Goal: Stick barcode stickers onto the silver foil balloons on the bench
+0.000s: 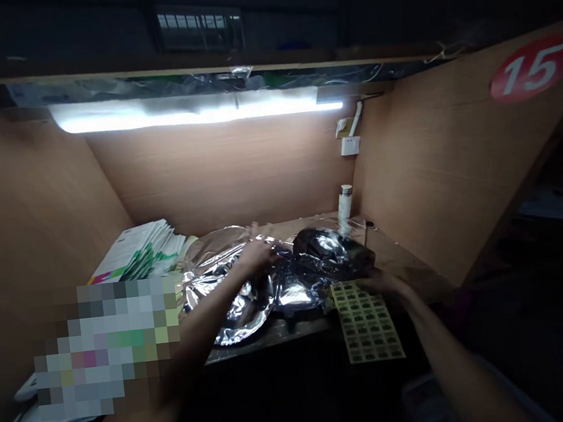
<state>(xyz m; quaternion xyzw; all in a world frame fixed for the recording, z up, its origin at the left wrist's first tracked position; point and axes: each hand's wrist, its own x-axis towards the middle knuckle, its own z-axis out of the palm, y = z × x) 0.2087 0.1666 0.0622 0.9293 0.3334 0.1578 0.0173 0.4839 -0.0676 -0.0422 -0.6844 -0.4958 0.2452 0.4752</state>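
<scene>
Hands apart: left hand (258, 255) pressing crumpled silver foil film (295, 293), right hand (380, 284) at its dark 3 o'clock edge, above label sheet (366, 319). Risk: film, pulled unevenly, slides off the desk (399, 255) at 6 o'clock, dragging the labels over.

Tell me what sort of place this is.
Probably a numbered work booth in a packing workshop: a red "15" sign marks the wood-laminate partition, a strip light runs above the bench, and crumpled silver foil packaging lies beside a sheet of printed labels.
</scene>
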